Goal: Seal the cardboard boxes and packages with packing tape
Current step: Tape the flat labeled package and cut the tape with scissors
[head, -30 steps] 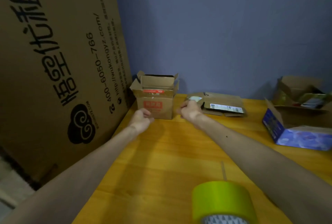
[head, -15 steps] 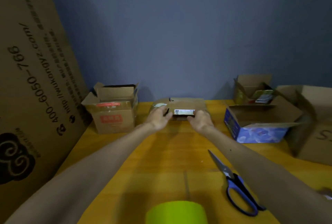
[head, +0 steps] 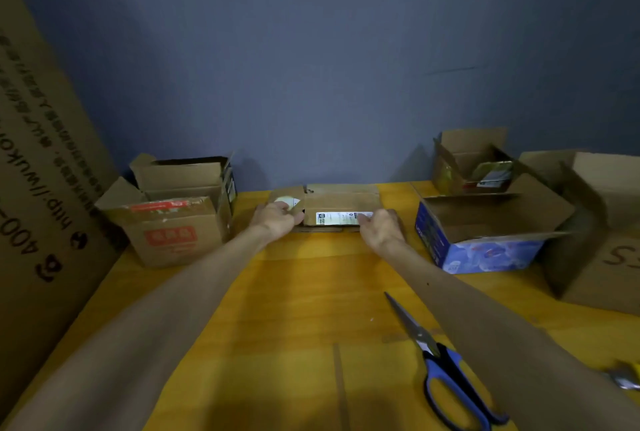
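left hand [head: 277, 221], right hand [head: 381, 228]: grip seemingly clamped on flat box [head: 341, 202] | red-label box [head: 169, 233], blue box [head: 485, 252] flank it

Flat box [head: 341, 200] matt cardboard; table [head: 294, 292] smooth wood.

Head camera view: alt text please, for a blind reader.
The left hand and right hand hold the ends of a flat labelled cardboard package on a yellow table. An open brown box stands to its left, an open blue box right; scissors lie nearer.
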